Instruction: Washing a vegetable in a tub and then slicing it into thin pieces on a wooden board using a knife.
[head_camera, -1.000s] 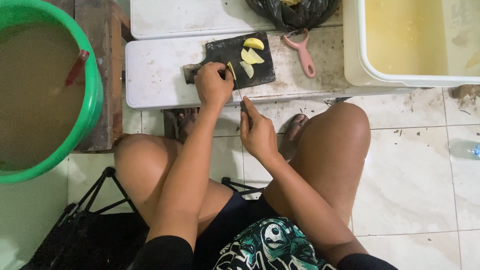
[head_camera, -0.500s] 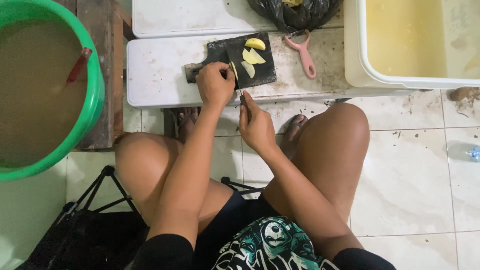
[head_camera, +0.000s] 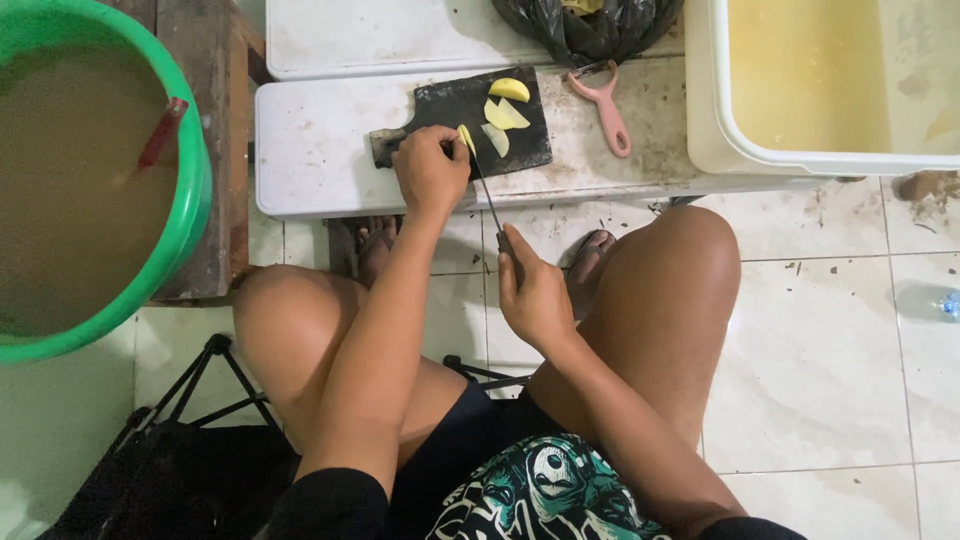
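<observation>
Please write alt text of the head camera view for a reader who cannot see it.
A seated person's left hand steadies a yellow potato piece on a black cutting board while the right hand holds a knife against it. More cut pieces, a pink peeler and a green bucket lie nearby.

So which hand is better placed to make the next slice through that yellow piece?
The right hand, probably: it grips the knife, whose blade reaches the yellow piece. The left hand steadies that piece on the black cutting board.
</observation>
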